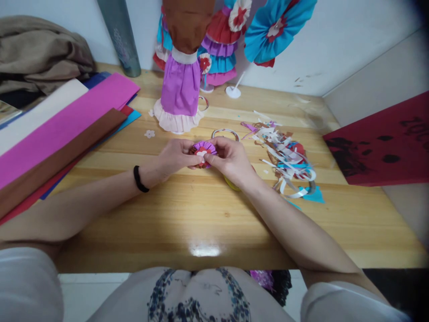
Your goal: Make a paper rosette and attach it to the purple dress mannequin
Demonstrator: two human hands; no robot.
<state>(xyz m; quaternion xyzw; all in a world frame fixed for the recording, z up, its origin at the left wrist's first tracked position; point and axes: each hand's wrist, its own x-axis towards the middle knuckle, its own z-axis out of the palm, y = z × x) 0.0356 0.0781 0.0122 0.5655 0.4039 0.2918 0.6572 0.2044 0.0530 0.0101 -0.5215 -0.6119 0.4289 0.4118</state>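
Between my two hands, over the middle of the table, is a small paper flower with a pleated purple ring, a red layer and a white blossom at its centre. Brown shows along its lower edge. My left hand pinches the flower's left side. On the other side my right hand grips it, thumb pressed on the white centre. Partly hidden behind my right hand lie a silvery ring-shaped roll and a yellow ring. A small white paper blossom rests on the table to the left.
Folded coloured paper covers the left side. Paper dresses on stands and a large blue paper rosette stand at the back. Paper scraps are heaped at right, near a red printed bag. A grey-green bottle stands back left.
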